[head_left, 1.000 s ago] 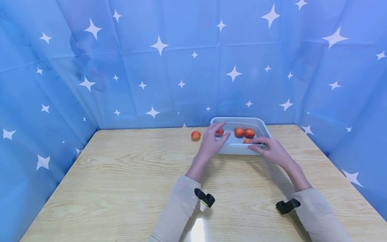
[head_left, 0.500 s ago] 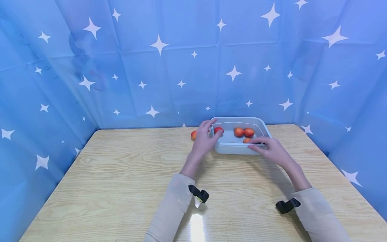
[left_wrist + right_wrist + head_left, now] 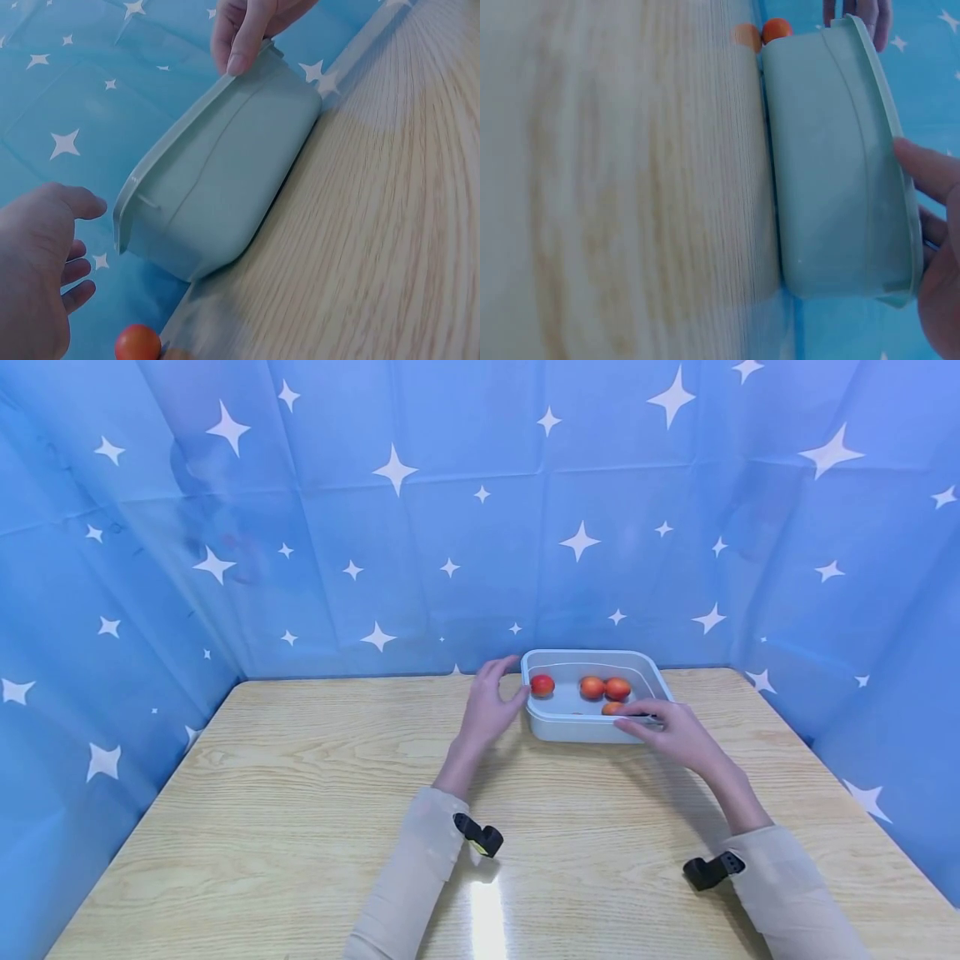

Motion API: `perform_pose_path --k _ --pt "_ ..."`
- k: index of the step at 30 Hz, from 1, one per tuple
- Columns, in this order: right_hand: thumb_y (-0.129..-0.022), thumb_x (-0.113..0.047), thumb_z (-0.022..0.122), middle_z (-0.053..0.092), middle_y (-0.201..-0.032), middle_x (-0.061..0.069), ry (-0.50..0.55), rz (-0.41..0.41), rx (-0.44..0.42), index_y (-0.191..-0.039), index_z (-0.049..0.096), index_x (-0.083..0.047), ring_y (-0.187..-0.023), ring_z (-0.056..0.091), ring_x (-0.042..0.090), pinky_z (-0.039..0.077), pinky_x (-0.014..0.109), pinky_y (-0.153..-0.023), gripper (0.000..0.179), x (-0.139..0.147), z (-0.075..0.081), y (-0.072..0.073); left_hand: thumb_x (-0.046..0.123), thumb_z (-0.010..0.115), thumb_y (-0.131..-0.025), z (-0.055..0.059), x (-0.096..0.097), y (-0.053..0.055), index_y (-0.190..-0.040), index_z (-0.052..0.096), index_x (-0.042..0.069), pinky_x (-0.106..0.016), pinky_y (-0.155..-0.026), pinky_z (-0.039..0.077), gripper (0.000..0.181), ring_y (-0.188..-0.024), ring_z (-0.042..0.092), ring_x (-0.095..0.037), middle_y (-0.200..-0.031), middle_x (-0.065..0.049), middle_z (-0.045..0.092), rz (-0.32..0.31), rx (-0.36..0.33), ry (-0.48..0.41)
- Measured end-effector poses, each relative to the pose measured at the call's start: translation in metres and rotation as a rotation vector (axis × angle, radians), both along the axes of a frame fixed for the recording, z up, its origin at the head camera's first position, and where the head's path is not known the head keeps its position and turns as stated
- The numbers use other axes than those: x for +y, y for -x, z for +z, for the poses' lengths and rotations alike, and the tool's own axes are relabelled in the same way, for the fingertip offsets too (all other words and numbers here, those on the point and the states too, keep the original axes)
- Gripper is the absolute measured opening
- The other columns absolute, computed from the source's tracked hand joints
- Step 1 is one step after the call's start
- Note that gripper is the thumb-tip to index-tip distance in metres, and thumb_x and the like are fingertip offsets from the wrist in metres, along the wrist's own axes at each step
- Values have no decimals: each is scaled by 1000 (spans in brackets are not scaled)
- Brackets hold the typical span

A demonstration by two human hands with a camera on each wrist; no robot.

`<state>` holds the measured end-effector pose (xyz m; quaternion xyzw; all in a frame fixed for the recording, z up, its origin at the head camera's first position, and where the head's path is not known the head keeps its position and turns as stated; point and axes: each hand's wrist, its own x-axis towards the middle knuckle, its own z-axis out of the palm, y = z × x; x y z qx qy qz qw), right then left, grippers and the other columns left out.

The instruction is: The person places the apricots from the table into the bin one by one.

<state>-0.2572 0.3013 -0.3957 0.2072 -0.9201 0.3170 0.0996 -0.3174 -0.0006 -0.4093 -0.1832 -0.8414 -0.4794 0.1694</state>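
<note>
A pale blue-grey plastic box (image 3: 588, 731) stands on the wooden table near its back edge. Several small red-orange round fruits lie inside, one red fruit (image 3: 542, 685) at the left end. My right hand (image 3: 672, 731) pinches the front rim near the right corner, thumb outside, as the right wrist view also shows. Just left of the box is my left hand (image 3: 486, 706), its fingers spread apart with nothing between them. One loose red-orange fruit (image 3: 138, 343) sits on the table below that hand; in the head view the hand hides it.
The wood-grain table (image 3: 300, 810) extends in front and to the left. A blue curtain (image 3: 450, 527) with white stars hangs behind the table and along both sides. Black wrist cameras (image 3: 480, 837) are strapped over both sleeves.
My left hand has moved left, from over the box's left end to beside it, and now covers the loose fruit. The right hand and the box stay put.
</note>
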Motion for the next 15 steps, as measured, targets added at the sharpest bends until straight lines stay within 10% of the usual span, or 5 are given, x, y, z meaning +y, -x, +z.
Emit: perform_pose_path --k 15 --pt "-98 -24 69 72 -114 13 13 12 -8 -120 72 -2 -110 63 36 49 55 -91 32 1 -1 0 22 75 -92 -15 -21 10 -143 55 9 -43 -111 41 57 -133 48 -30 -144 -10 51 25 -48 108"
